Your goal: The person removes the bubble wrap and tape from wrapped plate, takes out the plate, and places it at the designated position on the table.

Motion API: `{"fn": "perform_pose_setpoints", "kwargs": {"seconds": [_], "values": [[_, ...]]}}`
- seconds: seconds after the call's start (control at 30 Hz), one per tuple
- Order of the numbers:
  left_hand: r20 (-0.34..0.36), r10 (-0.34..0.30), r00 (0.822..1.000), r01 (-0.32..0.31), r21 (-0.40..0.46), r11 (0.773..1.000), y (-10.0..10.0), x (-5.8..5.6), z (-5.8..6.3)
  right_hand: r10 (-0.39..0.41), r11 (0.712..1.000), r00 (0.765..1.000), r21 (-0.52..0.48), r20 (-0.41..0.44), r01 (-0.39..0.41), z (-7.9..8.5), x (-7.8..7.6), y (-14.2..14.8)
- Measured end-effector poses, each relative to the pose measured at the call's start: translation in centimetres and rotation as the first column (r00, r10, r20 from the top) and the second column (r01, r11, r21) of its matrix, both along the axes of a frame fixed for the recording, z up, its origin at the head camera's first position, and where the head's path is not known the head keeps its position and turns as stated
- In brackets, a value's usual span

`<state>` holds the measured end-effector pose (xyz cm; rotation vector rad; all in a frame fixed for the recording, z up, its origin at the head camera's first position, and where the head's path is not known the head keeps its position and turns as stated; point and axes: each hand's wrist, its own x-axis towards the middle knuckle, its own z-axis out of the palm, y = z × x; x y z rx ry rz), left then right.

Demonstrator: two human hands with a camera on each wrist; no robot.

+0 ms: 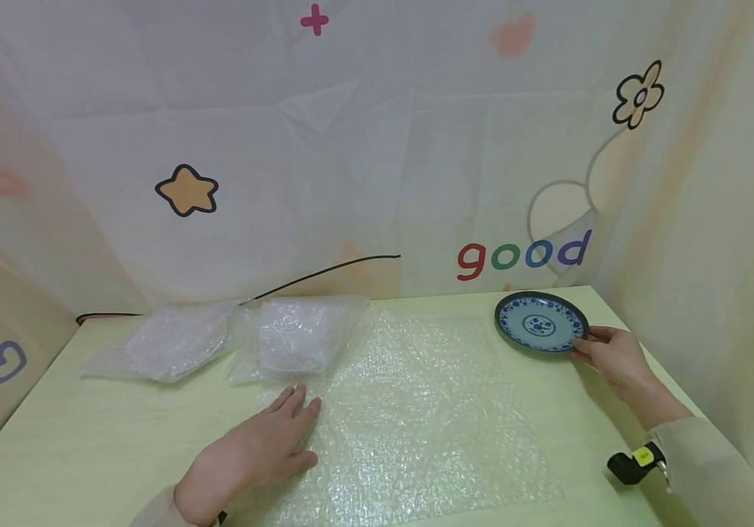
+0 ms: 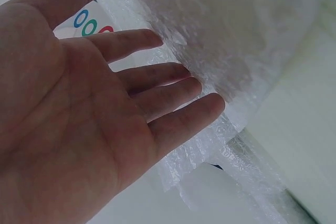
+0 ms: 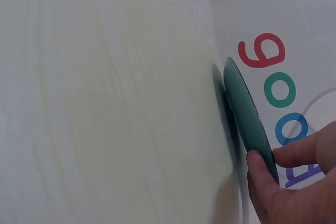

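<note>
The plate (image 1: pixel 539 323) has a smooth, glossy, glazed finish resembling ceramic, with a soft sheen on its underside. The bubble wrap (image 1: pixel 416 417) is thin, clear plastic film with a shiny, bumpy surface; the left bundle (image 1: pixel 176 342) and right bundle (image 1: pixel 298 333) show the same film, layered, cloudy and crinkled. The tabletop (image 1: pixel 87 432) is smooth with faint wood-like grain, and the backdrop (image 1: pixel 298 161) is matt, creased cloth.

Free room over bubble wrap (image 1: pixel 416 424); rear left, 2 packets (image 1: pixel 298 337)
</note>
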<state>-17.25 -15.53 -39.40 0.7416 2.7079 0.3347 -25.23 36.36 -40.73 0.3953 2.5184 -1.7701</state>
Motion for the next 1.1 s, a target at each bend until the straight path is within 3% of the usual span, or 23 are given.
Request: {"fn": "perform_pose_setpoints", "kwargs": {"seconds": [0.3,0.63,1.1], "values": [[0.002,-0.001,1.0,0.001,0.014,1.0,-0.01,0.03,0.04,0.009,1.0,1.0,0.03,0.016,-0.01,-0.16,-0.16,0.5],[0.013,0.005,1.0,-0.005,0.026,1.0,-0.04,0.01,0.0,0.002,0.989,1.0,0.146,0.017,-0.005,-0.24,0.14,0.53],[-0.01,-0.004,1.0,0.004,0.027,1.0,-0.14,0.02,-0.24,0.012,0.984,1.0,0.179,0.015,-0.015,-0.34,0.22,0.08]]}}
